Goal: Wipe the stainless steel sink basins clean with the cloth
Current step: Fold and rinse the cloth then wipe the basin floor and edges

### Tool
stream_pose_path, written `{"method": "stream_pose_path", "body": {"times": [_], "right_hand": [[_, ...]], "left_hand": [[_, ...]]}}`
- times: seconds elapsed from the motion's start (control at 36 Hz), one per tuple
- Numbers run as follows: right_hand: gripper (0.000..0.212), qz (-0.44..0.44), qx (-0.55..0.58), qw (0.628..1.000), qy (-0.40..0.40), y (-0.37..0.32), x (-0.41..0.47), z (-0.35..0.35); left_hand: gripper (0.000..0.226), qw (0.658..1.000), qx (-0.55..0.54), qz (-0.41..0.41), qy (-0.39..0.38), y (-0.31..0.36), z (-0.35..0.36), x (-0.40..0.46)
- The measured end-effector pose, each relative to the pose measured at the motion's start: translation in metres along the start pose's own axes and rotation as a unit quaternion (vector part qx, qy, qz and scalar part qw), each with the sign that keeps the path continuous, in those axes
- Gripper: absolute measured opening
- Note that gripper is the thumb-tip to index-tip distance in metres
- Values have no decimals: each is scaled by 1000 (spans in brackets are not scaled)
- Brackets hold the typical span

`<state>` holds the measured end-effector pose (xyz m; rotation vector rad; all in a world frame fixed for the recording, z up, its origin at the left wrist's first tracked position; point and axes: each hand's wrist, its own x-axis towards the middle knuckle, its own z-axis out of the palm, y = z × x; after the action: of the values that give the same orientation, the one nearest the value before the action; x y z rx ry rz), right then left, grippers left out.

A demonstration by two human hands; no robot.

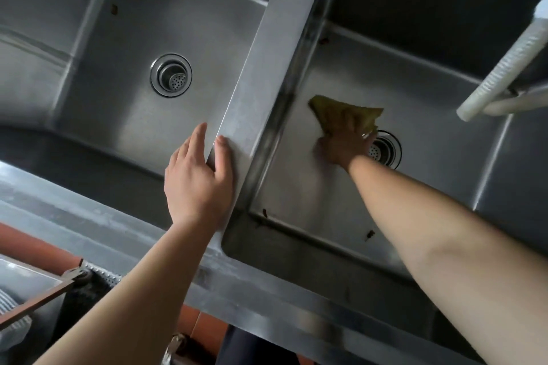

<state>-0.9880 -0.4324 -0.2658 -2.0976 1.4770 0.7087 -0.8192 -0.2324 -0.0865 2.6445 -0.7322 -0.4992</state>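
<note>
The two bare forearms lay nearest the camera, reaching over the dull grey steel front edge of the counter (124, 225) toward the double stainless steel sink. The left hand (197, 184) rested with relaxed, straight fingers on the flat brushed-steel divider (267, 68) between the basins, thumb down its left face, most likely to brace the body while leaning in. The right hand (345, 147) pressed the crumpled yellow-olive cloth (341, 114) against the floor of the right basin (430, 104), just beside the round perforated drain strainer (385, 151); whether its fingers curled round the cloth was blurred, so the grip could not be told. Small brown specks (370, 235) lay near that basin's front wall, suggesting wiping was unfinished. The left basin (118, 115) held only its own strainer (171, 75). A white ribbed hose (504, 68) hung at upper right. No writing or brand was legible.
</note>
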Motion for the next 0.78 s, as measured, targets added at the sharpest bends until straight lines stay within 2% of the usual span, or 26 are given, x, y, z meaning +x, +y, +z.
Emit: {"method": "stream_pose_path", "body": {"times": [0.11, 0.25, 0.33, 0.44, 0.5, 0.53, 0.64, 0.78], "right_hand": [[88, 81, 114, 990, 0, 6, 32, -21], [100, 102, 197, 975, -34, -10, 58, -37], [102, 82, 158, 984, -16, -21, 73, -52], [98, -60, 33, 997, 26, -42, 89, -69], [96, -117, -21, 993, 2, -55, 88, -66], [96, -125, -28, 991, -20, -59, 84, -59], [102, -77, 85, 991, -62, -58, 42, -15], [86, -119, -22, 993, -2, -35, -30, 52]], "left_hand": [[60, 1000, -7, 0, 6, -1, 1, 0], [61, 1000, -5, 0, 3, -2, 1, 1], [59, 1000, -10, -3, 8, -3, 2, 0], [58, 1000, -11, -5, 13, -3, 2, 1], [56, 1000, -7, -5, 13, -2, 2, 1], [56, 1000, -8, -5, 14, -2, 2, 0], [57, 1000, -6, -1, 13, -1, 1, 1], [59, 1000, -1, -2, 16, -1, 0, 1]]}}
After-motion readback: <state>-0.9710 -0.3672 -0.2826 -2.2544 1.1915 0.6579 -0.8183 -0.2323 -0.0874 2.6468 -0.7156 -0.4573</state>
